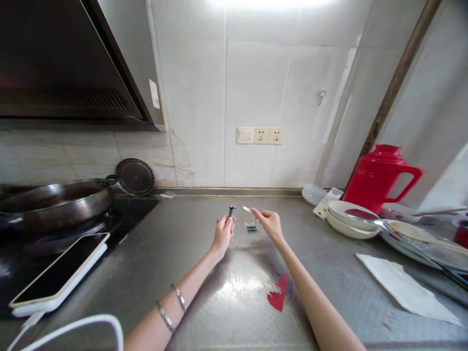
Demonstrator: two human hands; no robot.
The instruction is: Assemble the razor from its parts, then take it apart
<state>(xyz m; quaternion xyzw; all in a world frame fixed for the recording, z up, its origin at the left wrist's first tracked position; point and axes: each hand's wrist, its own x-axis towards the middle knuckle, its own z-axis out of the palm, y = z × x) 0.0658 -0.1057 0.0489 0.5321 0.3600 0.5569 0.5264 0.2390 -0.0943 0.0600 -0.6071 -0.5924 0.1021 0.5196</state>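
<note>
My left hand [224, 233] is closed on a small black T-shaped piece [231, 210], held upright above the metal counter [190, 253]. A small white stick-like piece [247, 209] sticks out to the left from the pinched fingers of my right hand [269, 223]. Between the hands, a little dark green item [252, 228] lies on the counter; it is too small to name. Something thin and pinkish shows beside my left fingertips, and I cannot make out what it is. Nearer me rests a torn red scrap [279, 293].
To the left are a steel pan [58, 204] on a black hob [141, 209] and a phone [62, 273] on a white block with a cable. On the right stand a red thermos flask [376, 180], stacked bowls [351, 226], a plate with utensils, and a white paper sheet [405, 287].
</note>
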